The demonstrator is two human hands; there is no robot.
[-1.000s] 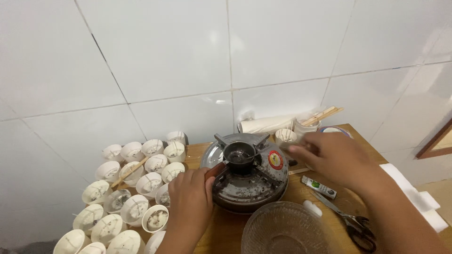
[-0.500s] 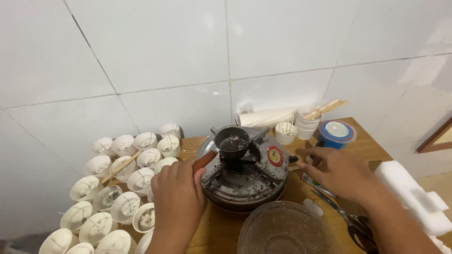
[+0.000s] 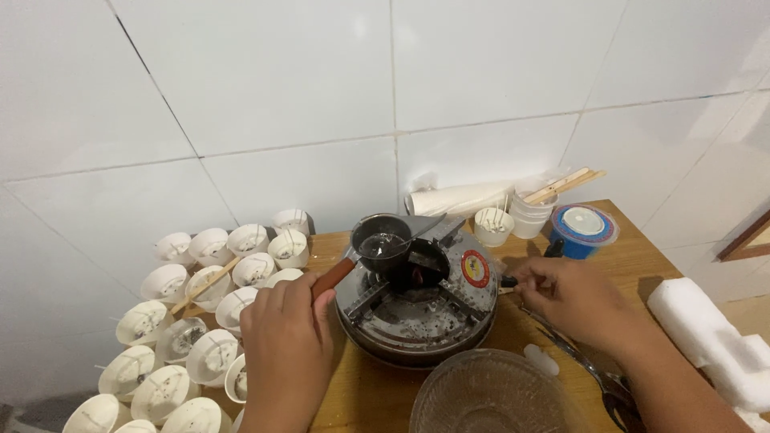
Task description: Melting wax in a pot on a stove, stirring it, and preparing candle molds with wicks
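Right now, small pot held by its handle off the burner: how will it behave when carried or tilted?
The small metal pot holds dark liquid, so it will probably slosh or spill if tilted. The left hand grips only the end of the long red handle, so it is likely front-heavy. Probably rigid, and light for its size.

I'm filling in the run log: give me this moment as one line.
left hand: holds small pot by handle, above stove | right hand: at stove knob | white cups: left of stove
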